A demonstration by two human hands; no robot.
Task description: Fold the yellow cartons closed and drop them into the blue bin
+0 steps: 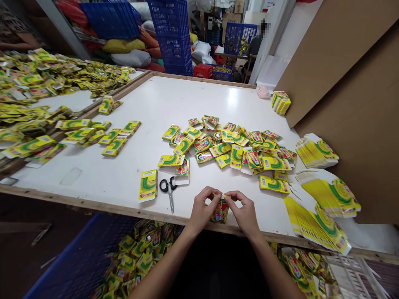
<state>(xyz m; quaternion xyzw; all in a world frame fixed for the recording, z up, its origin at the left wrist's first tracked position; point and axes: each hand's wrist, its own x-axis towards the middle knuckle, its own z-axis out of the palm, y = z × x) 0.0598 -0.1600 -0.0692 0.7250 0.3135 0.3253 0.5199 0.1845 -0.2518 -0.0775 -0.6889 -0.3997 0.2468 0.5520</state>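
Both my hands meet at the near edge of a white table (pixel 124 174). My left hand (pixel 202 209) and my right hand (pixel 245 211) pinch the top of one small yellow, green and red packet (pixel 220 211), which hangs upright between them. Fingers of both hands are closed on it. A heap of the same packets (pixel 230 149) lies just beyond my hands. Black-handled scissors (pixel 168 187) rest to the left of my left hand, next to a single packet (pixel 148 185).
Stacks of flat yellow card blanks (pixel 327 207) lie at the right, against brown cardboard sheets (pixel 352 83). A blue crate (pixel 84 261) of packets sits below the table's left front. More packets cover a second table (pixel 37 83) at the left. A person sits far behind.
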